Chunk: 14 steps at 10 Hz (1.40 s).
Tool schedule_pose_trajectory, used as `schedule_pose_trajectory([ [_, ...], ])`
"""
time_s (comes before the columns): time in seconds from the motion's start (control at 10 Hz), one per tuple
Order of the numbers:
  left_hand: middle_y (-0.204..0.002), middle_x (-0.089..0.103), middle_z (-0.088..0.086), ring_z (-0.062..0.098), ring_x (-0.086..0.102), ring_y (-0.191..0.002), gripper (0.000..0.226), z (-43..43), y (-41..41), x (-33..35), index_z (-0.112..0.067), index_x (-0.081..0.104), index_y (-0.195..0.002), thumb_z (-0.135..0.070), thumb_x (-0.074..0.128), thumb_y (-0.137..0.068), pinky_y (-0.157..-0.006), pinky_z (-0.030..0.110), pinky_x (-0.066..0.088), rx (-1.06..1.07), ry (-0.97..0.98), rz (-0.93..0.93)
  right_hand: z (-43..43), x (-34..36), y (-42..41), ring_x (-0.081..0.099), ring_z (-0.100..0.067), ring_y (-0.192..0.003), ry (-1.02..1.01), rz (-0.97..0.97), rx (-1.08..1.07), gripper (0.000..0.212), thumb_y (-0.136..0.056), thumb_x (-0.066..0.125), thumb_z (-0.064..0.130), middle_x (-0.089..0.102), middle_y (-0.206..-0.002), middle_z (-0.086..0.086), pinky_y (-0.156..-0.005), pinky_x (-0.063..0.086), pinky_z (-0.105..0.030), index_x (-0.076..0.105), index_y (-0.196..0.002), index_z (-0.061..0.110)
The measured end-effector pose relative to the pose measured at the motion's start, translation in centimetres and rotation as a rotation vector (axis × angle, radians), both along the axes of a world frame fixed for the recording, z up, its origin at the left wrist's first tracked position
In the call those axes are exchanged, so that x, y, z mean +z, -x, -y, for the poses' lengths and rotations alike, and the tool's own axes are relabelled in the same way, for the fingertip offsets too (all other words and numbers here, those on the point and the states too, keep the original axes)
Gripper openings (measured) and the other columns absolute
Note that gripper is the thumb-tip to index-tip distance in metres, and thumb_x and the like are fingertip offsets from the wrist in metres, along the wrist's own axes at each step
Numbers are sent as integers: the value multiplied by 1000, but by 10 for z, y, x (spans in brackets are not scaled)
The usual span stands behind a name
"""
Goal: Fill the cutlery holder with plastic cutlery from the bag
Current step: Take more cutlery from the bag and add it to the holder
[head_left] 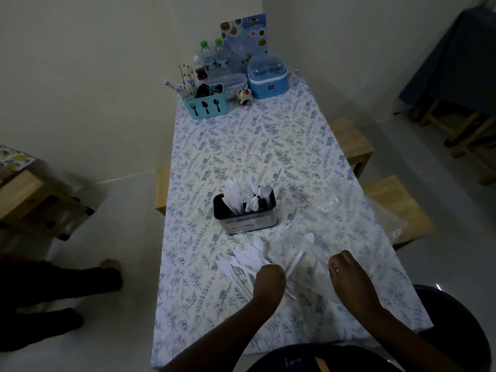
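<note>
A dark metal cutlery holder (245, 220) stands mid-table with several white plastic forks and spoons upright in it. In front of it lies a loose pile of white plastic cutlery (248, 257) on the floral tablecloth. A clear plastic bag (319, 237) lies crumpled to the right, with a white spoon (306, 244) inside or on it. My left hand (269, 281) is closed around handles of the pile. My right hand (349, 272) is curled and pinches the bag's near edge.
At the far end stand a teal cutlery caddy (206, 104), water bottles (213, 59), a blue container (267, 79) and a menu card (245, 36). Wooden stools (397, 208) flank the table on the right. Another person's leg and foot (80, 277) are on the floor at left.
</note>
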<state>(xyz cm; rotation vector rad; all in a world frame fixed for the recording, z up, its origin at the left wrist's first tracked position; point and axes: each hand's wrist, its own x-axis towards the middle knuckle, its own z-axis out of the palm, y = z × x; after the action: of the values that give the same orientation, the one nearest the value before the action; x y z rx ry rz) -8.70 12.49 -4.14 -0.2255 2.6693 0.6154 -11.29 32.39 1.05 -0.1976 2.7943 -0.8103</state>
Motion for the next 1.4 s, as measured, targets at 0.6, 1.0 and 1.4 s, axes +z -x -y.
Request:
schedule_pose_trajectory([
  [0.6,-100,68,9,25,63,-95,26,-5,11,26,-11,67,-98,-26,57,-80,-77,31,50,2,50,-18,-21,-23,4,48,-21,-81,-205,-169,60,17,-95,39,13,50,-93,-8,-71,44,-34,55,-89,12],
  [1.0,-51,18,2,11,22,-44,43,56,-53,36,-20,21,-53,-11,56,-75,-46,23,13,228,-90,-220,-53,-39,12,44,-11,-76,-353,-186,224,15,-90,43,6,40,-88,4,-65,40,-20,47,-86,21],
  [1.4,-50,30,-1,8,28,-42,35,35,-67,29,-19,33,-54,-13,55,-81,-43,19,28,455,-15,-124,-57,-63,-20,65,-32,-85,-442,44,321,39,-60,76,17,63,-107,-13,-54,54,-40,66,-98,10],
])
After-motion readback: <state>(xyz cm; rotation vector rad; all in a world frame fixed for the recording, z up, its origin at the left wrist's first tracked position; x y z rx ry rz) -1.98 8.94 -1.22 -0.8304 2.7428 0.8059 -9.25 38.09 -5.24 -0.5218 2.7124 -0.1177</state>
